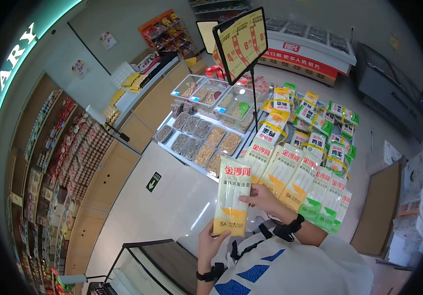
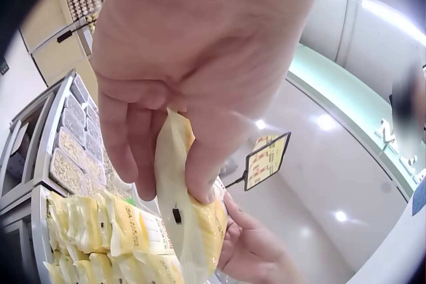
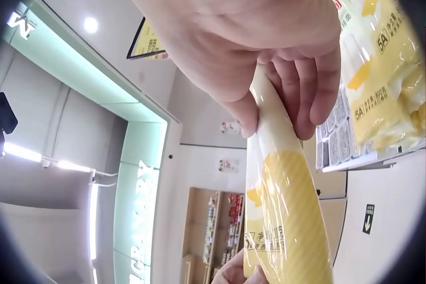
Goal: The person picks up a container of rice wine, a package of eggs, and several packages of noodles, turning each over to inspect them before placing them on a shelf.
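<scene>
A yellow and white pack of dried noodles (image 1: 232,189) is held upright in front of the body, its printed front facing the head camera. My left hand (image 1: 212,243) pinches its bottom corner, thumb on the front. On the pack's right edge, my right hand (image 1: 265,200) grips it with the thumb across the front. The left wrist view shows the left hand's (image 2: 193,64) thumb and fingers on either side of the pack (image 2: 176,191). In the right wrist view the right hand (image 3: 266,37) holds the side edge of the pack (image 3: 286,191).
More noodle packs (image 1: 290,172) lie in a row on the display just right of my hands. Behind them are several bagged products (image 1: 314,113), tubs of nuts and beans (image 1: 201,129) and a price sign (image 1: 243,44) on a pole. A cardboard panel (image 1: 381,206) stands at right.
</scene>
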Demonstrator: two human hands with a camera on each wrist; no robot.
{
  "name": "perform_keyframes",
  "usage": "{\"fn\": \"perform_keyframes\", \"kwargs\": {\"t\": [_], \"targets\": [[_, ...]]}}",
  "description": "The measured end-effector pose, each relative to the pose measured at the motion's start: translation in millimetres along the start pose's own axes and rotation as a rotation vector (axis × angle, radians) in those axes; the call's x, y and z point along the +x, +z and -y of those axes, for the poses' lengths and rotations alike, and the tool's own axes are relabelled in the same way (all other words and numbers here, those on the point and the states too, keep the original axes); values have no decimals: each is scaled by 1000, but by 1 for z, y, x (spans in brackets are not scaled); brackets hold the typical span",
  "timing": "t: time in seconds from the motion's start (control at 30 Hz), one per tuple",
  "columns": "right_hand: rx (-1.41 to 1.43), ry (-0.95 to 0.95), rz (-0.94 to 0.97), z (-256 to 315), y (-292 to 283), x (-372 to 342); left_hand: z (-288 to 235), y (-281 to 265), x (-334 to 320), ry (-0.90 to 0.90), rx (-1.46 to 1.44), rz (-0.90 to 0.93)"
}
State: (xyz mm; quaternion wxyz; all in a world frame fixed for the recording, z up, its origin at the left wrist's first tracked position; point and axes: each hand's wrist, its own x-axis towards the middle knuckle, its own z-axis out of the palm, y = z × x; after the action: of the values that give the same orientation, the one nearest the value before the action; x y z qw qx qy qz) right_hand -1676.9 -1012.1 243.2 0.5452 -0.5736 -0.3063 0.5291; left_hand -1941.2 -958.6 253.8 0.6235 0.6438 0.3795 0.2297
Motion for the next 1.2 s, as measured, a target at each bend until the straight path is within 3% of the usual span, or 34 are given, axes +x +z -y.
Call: {"fn": "perform_keyframes", "kwargs": {"t": [0.1,0.2,0.27,0.43,0.5,0.53,0.6,0.63,0.7,0.87,0.97,1.2], "targets": [[68,16,-109,13,-13,14,-1,1,46,26,20,127],[-60,8,-259,5,-24,33,4,-3,95,66,64,254],[-41,-160,-402,-11,-24,50,1,-7,127,72,125,341],[-125,-243,-706,-16,-24,74,27,-6,212,83,41,525],[-396,7,-820,-14,-20,79,51,-3,250,168,143,600],[-387,10,-857,-24,-19,82,57,0,261,185,202,607],[-1057,-106,-1183,-50,-12,83,64,-1,276,125,230,657],[-1052,-84,-1209,-58,-10,82,65,-1,281,56,253,669],[-1085,81,-1446,-65,-5,76,66,-3,285,52,192,705],[-1072,182,-1532,-95,-12,71,60,-8,296,431,537,657],[-1062,168,-1466,-94,-12,66,61,-3,300,573,488,645],[-1147,182,-1450,-96,-10,66,54,17,285,462,623,677]]}}
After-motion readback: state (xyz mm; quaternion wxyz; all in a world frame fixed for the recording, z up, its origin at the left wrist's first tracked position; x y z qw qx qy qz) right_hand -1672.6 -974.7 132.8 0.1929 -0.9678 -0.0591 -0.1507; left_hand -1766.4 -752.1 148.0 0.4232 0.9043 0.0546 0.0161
